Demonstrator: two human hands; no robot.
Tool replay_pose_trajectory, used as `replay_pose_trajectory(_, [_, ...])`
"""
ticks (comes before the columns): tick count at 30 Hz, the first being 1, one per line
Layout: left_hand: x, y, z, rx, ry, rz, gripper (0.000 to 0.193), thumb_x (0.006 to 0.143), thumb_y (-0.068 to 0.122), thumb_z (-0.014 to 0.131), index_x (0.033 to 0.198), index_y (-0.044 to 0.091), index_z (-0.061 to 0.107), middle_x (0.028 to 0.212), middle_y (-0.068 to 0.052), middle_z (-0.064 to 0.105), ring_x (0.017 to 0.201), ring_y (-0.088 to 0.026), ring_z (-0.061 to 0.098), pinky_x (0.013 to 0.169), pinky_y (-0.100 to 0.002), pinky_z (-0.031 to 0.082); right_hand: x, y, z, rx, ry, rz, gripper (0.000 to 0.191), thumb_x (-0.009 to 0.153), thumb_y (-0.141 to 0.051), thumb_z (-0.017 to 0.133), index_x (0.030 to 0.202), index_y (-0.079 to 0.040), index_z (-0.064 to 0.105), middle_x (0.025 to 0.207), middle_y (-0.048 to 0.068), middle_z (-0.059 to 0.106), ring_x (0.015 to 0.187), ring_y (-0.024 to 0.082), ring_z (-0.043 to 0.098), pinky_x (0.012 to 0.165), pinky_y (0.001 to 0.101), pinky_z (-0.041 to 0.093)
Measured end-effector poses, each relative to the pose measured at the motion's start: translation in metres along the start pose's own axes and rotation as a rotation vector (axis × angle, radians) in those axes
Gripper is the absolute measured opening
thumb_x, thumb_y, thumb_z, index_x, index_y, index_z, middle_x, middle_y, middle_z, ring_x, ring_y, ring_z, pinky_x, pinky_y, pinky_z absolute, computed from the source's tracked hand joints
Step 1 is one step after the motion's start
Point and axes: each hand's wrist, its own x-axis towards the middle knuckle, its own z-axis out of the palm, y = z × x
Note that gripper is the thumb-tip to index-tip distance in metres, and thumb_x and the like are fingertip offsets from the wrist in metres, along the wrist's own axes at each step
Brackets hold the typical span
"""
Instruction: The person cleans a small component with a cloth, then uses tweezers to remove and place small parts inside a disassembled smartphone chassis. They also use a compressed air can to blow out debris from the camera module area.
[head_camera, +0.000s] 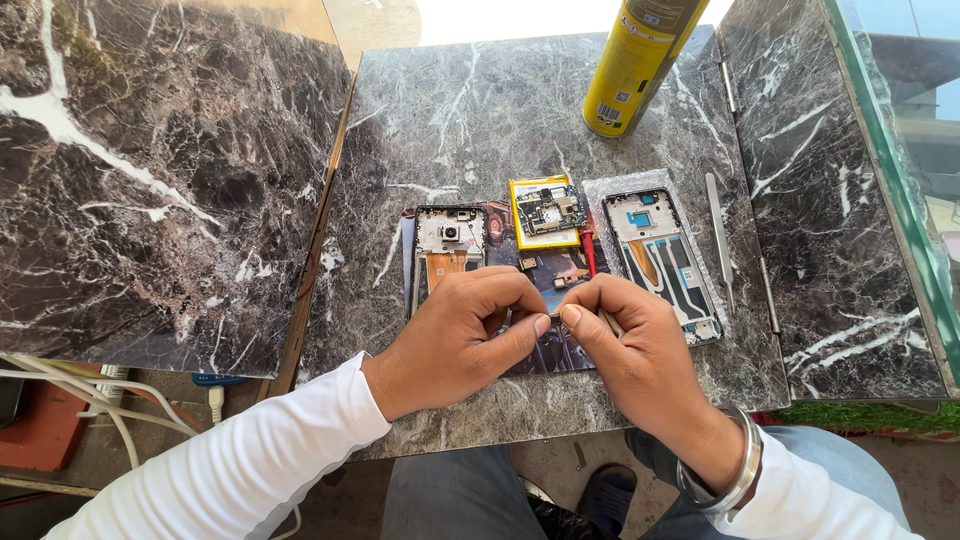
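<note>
Two of your hands meet over the dark marble table (480, 110): your left hand (465, 335) and right hand (625, 345) pinch thumb to forefinger, tips nearly touching. Whatever small part sits between them is too tiny to make out, and a thin tool in your right hand shows only as a sliver. Beneath them lies a mat, mostly covered. Just beyond are an opened phone body (448, 255), a yellow-edged battery with board (546, 212) and a phone frame (663, 262). Tweezers (719, 235) rest to the right. A yellow spray can (638, 62) is cut off at the top edge.
</note>
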Motion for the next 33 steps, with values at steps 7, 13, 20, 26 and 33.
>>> replay_pose_trajectory(7, [0.001,-0.004,0.001,-0.067,0.04,-0.131,0.016,0.095,0.019,0.068,0.093,0.003,0.072,0.07,0.002,0.059,0.058,-0.004,0.047,0.049,-0.025,0.037,0.001,-0.021,-0.005,0.317,0.081,-0.162,0.021,0.099,-0.019,0.064,0.115,-0.006,0.063,0.099,-0.001,0.062,0.085,0.003,0.057,0.076,0.0161,0.048])
replay_pose_trajectory(13, [0.002,-0.005,-0.001,-0.026,0.067,-0.084,0.017,0.096,0.019,0.067,0.092,0.003,0.072,0.071,0.002,0.06,0.058,-0.004,0.046,0.049,-0.025,0.037,-0.006,-0.034,-0.001,-0.196,0.021,-0.467,0.018,0.09,0.002,0.077,0.105,-0.004,0.071,0.115,0.008,0.07,0.106,0.018,0.074,0.092,0.0279,0.063])
replay_pose_trajectory(20, [0.0,-0.002,0.001,-0.055,0.102,-0.055,0.014,0.094,0.015,0.068,0.091,0.002,0.07,0.072,0.001,0.058,0.057,-0.005,0.045,0.049,-0.026,0.036,-0.001,-0.048,-0.012,-0.486,0.275,-0.616,0.021,0.088,0.004,0.078,0.106,-0.004,0.071,0.109,0.01,0.069,0.1,0.02,0.071,0.084,0.031,0.058])
replay_pose_trajectory(26, [0.001,-0.003,0.0,-0.046,0.1,-0.039,0.012,0.092,0.013,0.069,0.09,0.002,0.069,0.071,0.001,0.056,0.057,-0.004,0.045,0.049,-0.026,0.036,-0.003,-0.053,-0.003,-0.589,0.115,-0.579,0.03,0.082,0.004,0.078,0.11,-0.006,0.075,0.108,0.009,0.069,0.095,0.019,0.072,0.079,0.0311,0.06])
replay_pose_trajectory(33, [0.0,-0.003,-0.001,-0.026,0.103,0.027,0.011,0.093,0.013,0.07,0.092,0.002,0.068,0.073,0.002,0.055,0.059,-0.003,0.045,0.05,-0.025,0.036,-0.003,-0.058,-0.006,-0.633,0.116,-0.719,0.036,0.075,0.009,0.072,0.108,-0.004,0.075,0.107,0.01,0.065,0.095,0.025,0.07,0.079,0.0369,0.058])
